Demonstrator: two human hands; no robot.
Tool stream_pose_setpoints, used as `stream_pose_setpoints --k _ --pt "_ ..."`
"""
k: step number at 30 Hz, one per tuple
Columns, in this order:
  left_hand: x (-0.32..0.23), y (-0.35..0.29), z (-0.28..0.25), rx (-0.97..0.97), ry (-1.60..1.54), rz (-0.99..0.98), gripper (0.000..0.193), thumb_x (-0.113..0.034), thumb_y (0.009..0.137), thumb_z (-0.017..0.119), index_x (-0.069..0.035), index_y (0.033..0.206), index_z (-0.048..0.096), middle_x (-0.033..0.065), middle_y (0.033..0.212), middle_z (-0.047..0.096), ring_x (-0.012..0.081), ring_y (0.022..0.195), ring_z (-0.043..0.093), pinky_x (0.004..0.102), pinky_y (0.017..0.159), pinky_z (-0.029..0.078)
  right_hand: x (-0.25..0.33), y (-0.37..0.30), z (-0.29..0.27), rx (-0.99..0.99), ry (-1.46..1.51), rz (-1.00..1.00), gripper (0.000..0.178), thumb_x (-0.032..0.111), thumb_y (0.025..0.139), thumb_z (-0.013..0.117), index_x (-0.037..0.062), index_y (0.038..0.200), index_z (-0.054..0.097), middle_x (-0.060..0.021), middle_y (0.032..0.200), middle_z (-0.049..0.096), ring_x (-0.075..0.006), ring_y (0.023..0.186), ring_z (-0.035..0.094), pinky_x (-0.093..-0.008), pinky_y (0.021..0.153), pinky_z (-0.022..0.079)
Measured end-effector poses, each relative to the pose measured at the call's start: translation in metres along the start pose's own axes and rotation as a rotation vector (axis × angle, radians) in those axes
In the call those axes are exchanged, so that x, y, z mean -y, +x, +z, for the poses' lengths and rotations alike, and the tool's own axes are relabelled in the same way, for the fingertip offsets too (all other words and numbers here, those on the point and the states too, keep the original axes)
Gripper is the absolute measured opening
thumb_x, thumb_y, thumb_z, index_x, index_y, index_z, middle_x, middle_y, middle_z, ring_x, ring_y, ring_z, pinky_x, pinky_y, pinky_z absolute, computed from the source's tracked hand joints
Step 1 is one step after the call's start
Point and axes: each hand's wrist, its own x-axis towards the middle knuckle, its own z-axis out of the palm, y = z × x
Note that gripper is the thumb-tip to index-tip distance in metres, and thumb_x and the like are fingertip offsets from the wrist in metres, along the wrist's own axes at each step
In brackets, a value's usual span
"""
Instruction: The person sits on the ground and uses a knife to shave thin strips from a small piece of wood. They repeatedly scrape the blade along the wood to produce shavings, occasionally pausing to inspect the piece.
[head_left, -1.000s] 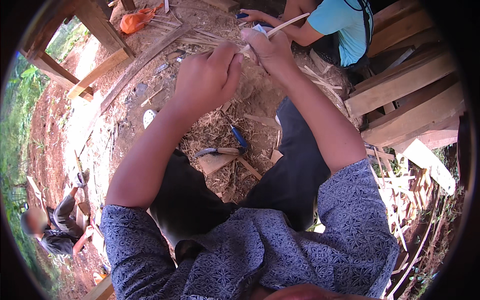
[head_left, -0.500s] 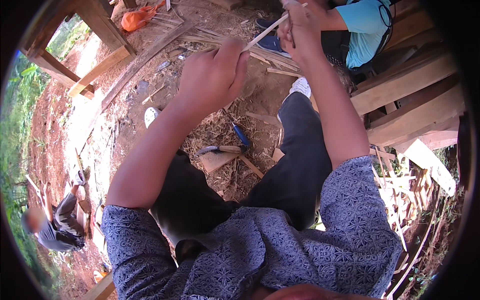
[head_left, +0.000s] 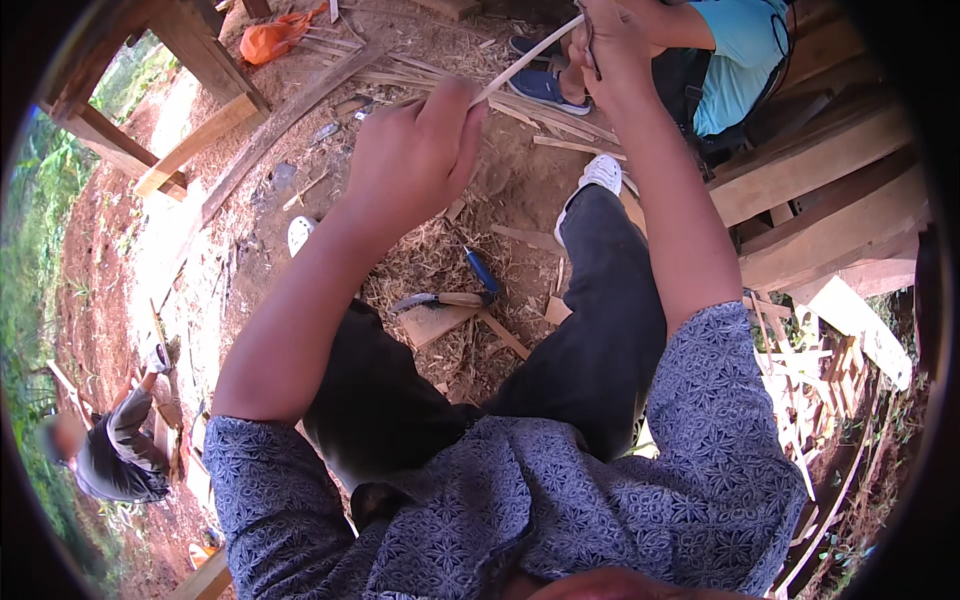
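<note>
Thin, pale, straight wood strip [head_left: 528, 61] held w/ L hand [head_left: 418, 150], R hand [head_left: 617, 58] grip unclear

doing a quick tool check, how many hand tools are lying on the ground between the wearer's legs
2: a blue-handled tool, and a curved knife just nearer the body, beside a wood block. More may be hidden under the shavings.

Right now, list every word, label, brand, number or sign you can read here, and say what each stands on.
None: no readable text shows in this view.
Pale, thin wooden strip: no lettering visible.
Slim blue-handled tool: any marking is too small to read.
Crumpled orange plastic bag: no print can be made out.
Blue, white-patterned shirt: flower-like motifs, no letters.
</note>
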Motion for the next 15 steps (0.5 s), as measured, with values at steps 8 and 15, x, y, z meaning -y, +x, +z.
stream_pose_setpoints --k 8,15 --pt "0.007 -0.003 0.003 -0.018 0.048 0.024 0.013 -0.013 0.096 0.063 -0.007 0.107 0.060 0.0094 0.059 0.057 0.0332 0.054 0.061 0.0436 0.054 0.047 -0.017 0.010 -0.015 -0.031 0.031 0.100 0.039 0.024 0.093 0.069 0.0102 0.060 0.053 -0.0012 0.053 0.052 -0.0077 0.038 0.040 -0.0240 0.038 0.028" --pt "0.010 -0.006 -0.002 -0.022 0.045 0.063 0.011 -0.013 0.096 0.063 -0.006 0.104 0.061 0.0088 0.057 0.056 0.0329 0.052 0.059 0.0430 0.051 0.046 -0.013 0.006 0.000 -0.008 -0.046 0.131 0.047 0.031 0.094 0.069 0.0124 0.057 0.047 0.0001 0.050 0.047 -0.0068 0.039 0.038 -0.0253 0.036 0.024"
